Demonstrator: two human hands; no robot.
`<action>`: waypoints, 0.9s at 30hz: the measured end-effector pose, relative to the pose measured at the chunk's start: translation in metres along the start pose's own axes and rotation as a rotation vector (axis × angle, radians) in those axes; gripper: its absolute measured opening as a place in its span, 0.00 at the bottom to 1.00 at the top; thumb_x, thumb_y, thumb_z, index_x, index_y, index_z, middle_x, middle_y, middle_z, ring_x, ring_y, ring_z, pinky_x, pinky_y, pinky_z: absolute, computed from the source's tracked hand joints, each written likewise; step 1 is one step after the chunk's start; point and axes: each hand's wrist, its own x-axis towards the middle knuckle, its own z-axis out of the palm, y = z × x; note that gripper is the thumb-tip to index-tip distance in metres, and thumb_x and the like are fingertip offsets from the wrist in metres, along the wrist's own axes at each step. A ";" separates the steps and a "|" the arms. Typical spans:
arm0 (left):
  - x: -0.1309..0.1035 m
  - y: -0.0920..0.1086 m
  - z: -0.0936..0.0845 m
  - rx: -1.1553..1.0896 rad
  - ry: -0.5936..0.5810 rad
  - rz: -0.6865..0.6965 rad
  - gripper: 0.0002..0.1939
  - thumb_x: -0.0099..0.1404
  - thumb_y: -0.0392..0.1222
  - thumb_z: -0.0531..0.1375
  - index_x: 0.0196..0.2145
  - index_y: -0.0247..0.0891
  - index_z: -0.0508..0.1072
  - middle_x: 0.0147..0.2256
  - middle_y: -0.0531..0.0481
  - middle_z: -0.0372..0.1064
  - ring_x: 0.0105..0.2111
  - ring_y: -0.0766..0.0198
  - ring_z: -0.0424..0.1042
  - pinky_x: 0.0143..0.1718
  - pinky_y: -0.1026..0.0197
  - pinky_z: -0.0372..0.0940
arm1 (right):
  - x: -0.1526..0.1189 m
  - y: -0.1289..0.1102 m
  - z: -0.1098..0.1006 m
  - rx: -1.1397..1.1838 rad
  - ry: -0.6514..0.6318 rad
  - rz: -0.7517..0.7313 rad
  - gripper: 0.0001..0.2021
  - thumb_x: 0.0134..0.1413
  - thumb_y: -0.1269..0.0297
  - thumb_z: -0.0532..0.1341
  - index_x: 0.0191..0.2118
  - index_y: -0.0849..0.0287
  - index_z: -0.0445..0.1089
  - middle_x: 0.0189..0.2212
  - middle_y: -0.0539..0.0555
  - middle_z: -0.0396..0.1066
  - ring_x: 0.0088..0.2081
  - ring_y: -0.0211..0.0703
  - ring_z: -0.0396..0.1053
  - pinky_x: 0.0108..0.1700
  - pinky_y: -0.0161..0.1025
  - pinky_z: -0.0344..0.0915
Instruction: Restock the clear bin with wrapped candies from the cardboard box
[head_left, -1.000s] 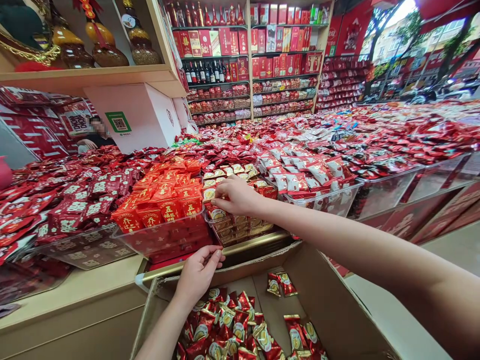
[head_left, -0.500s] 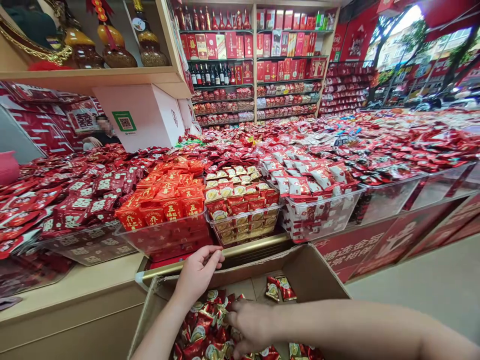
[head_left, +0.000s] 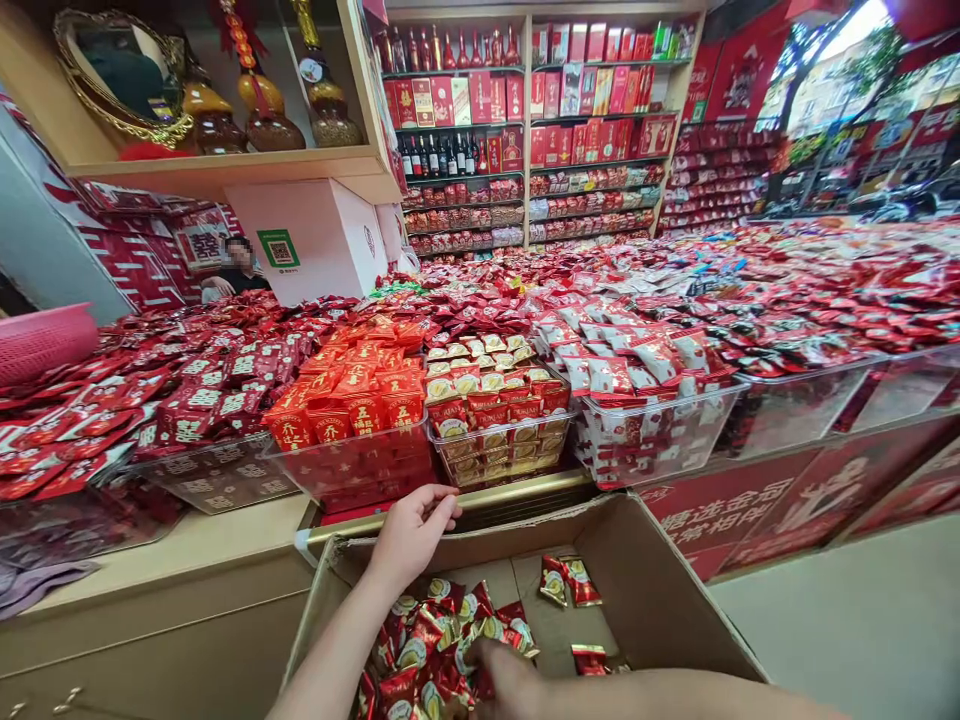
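Note:
My left hand (head_left: 416, 525) hovers at the far edge of an open cardboard box (head_left: 637, 560), just before the clear bin (head_left: 499, 435) of stacked durian sweets. Its fingers are curled in with the thumb close to the index finger, and nothing shows in them. My right hand (head_left: 504, 675) reaches down into the box among red and gold wrapped sweets (head_left: 420, 640); its fingers are blurred and partly hidden by the pile. A pair of the same sweets (head_left: 570, 580) lies apart on the box floor, and another wrapped sweet (head_left: 589, 660) lies nearer me.
An orange-red packet bin (head_left: 352, 440) stands left of the durian bin, a white-and-red packet bin (head_left: 660, 410) right of it. A pink basket (head_left: 45, 345) and a purple cloth (head_left: 45, 590) are at far left. Bottle shelves stand behind; a person sits at back left.
My right hand has moved lower and nearer me within the sweets. My left hand keeps its curled pose. The whole view has shifted, with the scene sliding rightward.

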 end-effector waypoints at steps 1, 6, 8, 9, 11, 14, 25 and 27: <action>0.001 0.000 0.000 -0.001 -0.003 -0.001 0.12 0.54 0.45 0.57 0.33 0.34 0.71 0.26 0.48 0.73 0.27 0.62 0.72 0.29 0.61 0.67 | 0.002 -0.002 -0.001 0.014 0.007 0.022 0.29 0.26 0.71 0.65 0.44 0.57 0.63 0.38 0.52 0.66 0.38 0.44 0.64 0.37 0.36 0.60; 0.004 0.000 -0.003 -0.006 -0.024 -0.011 0.11 0.54 0.45 0.57 0.33 0.35 0.71 0.26 0.49 0.73 0.26 0.64 0.72 0.29 0.62 0.67 | 0.006 -0.012 -0.038 0.072 0.085 0.004 0.18 0.26 0.69 0.67 0.32 0.63 0.71 0.29 0.52 0.69 0.31 0.42 0.64 0.30 0.34 0.59; 0.003 0.004 -0.004 -0.014 -0.036 -0.016 0.12 0.54 0.46 0.58 0.33 0.35 0.70 0.26 0.49 0.73 0.26 0.63 0.72 0.29 0.62 0.66 | -0.004 -0.020 -0.063 0.106 0.083 -0.088 0.09 0.33 0.67 0.64 0.28 0.62 0.72 0.24 0.50 0.69 0.27 0.38 0.64 0.28 0.32 0.58; 0.002 0.006 -0.005 -0.021 -0.047 -0.017 0.12 0.54 0.46 0.58 0.33 0.35 0.70 0.26 0.49 0.73 0.26 0.63 0.72 0.30 0.62 0.66 | -0.012 -0.026 -0.076 0.118 0.088 -0.182 0.07 0.37 0.67 0.63 0.28 0.61 0.73 0.22 0.49 0.69 0.26 0.37 0.64 0.29 0.31 0.58; -0.002 0.013 -0.006 -0.043 -0.091 -0.015 0.14 0.55 0.48 0.57 0.35 0.35 0.70 0.28 0.48 0.73 0.27 0.63 0.72 0.30 0.62 0.65 | -0.030 -0.042 -0.105 0.149 0.163 -0.439 0.06 0.42 0.66 0.60 0.28 0.59 0.73 0.23 0.50 0.71 0.27 0.37 0.66 0.32 0.32 0.59; -0.009 0.023 -0.002 -0.093 -0.232 -0.005 0.20 0.54 0.52 0.56 0.39 0.35 0.69 0.33 0.45 0.74 0.31 0.61 0.72 0.32 0.60 0.65 | -0.048 -0.068 -0.141 0.273 0.358 -0.666 0.08 0.45 0.64 0.58 0.31 0.60 0.73 0.27 0.52 0.72 0.29 0.38 0.66 0.33 0.33 0.60; -0.013 0.021 0.019 -0.076 -0.375 -0.114 0.16 0.57 0.43 0.57 0.43 0.36 0.65 0.32 0.48 0.74 0.28 0.64 0.73 0.24 0.67 0.62 | -0.027 -0.079 -0.148 0.931 0.389 -0.569 0.12 0.40 0.57 0.62 0.27 0.62 0.69 0.22 0.49 0.68 0.23 0.33 0.62 0.27 0.32 0.60; -0.014 0.022 0.018 -0.052 -0.366 -0.095 0.15 0.57 0.43 0.57 0.42 0.37 0.67 0.30 0.49 0.74 0.26 0.63 0.73 0.23 0.67 0.62 | -0.026 -0.075 -0.145 0.925 0.374 -0.575 0.11 0.40 0.58 0.62 0.26 0.62 0.69 0.21 0.49 0.68 0.22 0.32 0.62 0.27 0.32 0.60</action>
